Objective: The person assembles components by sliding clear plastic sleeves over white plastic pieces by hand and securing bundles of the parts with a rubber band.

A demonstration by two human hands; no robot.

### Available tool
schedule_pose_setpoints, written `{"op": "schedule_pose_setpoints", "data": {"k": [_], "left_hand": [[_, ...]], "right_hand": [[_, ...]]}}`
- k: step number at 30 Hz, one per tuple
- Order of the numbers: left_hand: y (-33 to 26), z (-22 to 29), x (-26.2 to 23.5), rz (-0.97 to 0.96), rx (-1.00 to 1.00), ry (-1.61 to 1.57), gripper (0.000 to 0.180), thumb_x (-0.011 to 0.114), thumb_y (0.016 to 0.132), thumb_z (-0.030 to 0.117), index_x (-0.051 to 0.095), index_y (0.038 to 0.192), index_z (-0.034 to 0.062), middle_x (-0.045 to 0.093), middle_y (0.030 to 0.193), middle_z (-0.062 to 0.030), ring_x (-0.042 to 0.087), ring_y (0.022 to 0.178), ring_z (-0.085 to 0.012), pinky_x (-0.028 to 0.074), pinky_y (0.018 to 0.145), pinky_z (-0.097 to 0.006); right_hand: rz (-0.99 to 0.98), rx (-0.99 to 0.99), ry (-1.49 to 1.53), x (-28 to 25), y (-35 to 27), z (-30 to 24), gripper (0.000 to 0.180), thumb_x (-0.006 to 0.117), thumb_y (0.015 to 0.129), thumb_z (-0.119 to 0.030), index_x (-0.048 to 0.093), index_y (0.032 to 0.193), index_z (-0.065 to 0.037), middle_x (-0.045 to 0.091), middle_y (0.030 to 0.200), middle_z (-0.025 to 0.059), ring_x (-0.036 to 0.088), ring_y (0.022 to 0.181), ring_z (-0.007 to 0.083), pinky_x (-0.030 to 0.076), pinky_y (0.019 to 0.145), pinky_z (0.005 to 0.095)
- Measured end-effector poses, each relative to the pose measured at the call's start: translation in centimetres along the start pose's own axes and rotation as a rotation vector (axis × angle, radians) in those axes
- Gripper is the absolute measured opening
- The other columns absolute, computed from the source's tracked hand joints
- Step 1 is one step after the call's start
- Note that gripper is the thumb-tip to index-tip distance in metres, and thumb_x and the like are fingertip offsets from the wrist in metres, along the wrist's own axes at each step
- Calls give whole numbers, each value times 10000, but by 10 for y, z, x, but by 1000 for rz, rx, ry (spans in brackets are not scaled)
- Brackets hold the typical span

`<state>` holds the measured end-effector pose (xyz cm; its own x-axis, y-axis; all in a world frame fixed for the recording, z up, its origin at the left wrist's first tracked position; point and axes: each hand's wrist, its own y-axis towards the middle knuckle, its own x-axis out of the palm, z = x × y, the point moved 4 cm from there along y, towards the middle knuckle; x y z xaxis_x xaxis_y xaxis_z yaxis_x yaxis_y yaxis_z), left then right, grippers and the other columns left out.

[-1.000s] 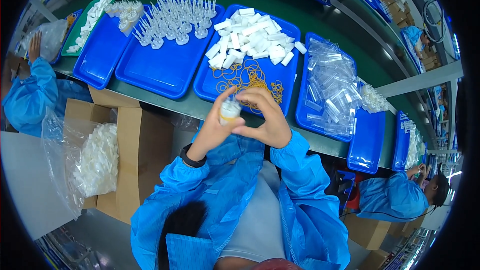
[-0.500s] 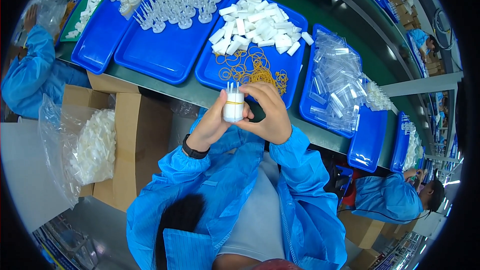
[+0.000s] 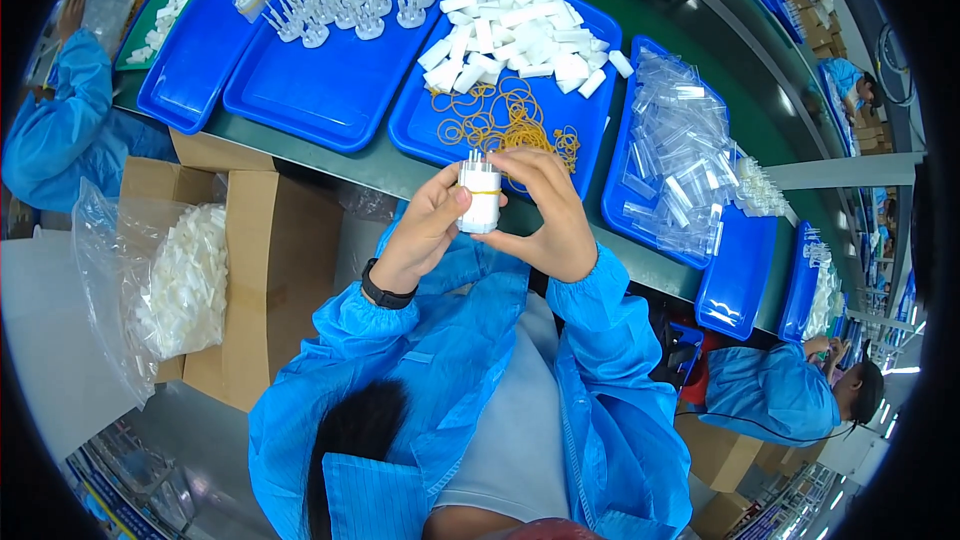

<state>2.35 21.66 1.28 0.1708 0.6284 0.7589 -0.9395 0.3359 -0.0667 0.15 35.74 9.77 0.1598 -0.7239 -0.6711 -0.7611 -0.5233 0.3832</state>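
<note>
Near tray edge (image 3: 420,151), hands (image 3: 425,230) (image 3: 556,225) hold banded bundle (image 3: 479,208).

L hand (image 3: 422,228) & R hand (image 3: 560,225) both gripping white bundle (image 3: 481,212), yellow band (image 3: 486,191) round its middle, prongs (image 3: 476,157) up; blue tray (image 3: 592,125) w/ white blocks (image 3: 520,32), rubber bands (image 3: 525,140) just beyond.
</note>
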Motion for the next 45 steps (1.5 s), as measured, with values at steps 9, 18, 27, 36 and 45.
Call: {"op": "schedule_pose_setpoints", "data": {"k": [9,18,27,36,45], "left_hand": [[-1,-3,-1,-9,5,144,527,585,946,244,396,1359,-24,581,1208,-134,628,1036,-206,529,864,-322],[2,-9,-6,54,-72,-103,531,568,951,200,340,1383,-7,571,1215,-142,622,1056,-248,529,883,-342],[4,-8,-2,50,-4,127,473,555,953,154,374,1359,-7,574,1207,-147,620,1060,-230,531,874,-326],[3,-9,-6,30,-83,-52,461,472,990,205,365,1375,-26,577,1215,-174,607,1098,-240,522,905,-365],[3,-9,1,10,-26,205,528,560,950,208,367,1374,-41,581,1204,-175,631,1051,-267,529,886,-360]], "right_hand": [[70,-66,-182,1,-4,-2,725,865,557,-155,575,1215,-58,576,1123,113,548,1075,302,447,884,390],[86,5,-34,-1,-7,7,753,848,569,-130,545,1256,-65,558,1166,116,531,1104,307,429,941,407],[46,3,-215,0,-5,-1,757,844,560,-110,539,1250,-61,558,1164,118,537,1079,306,435,930,400],[96,70,35,1,-10,12,697,839,593,-90,531,1217,-48,539,1173,144,530,1077,324,444,911,393],[93,40,-100,6,-12,10,668,835,558,-75,578,1175,-54,567,1114,111,541,1053,315,450,884,398]]}}
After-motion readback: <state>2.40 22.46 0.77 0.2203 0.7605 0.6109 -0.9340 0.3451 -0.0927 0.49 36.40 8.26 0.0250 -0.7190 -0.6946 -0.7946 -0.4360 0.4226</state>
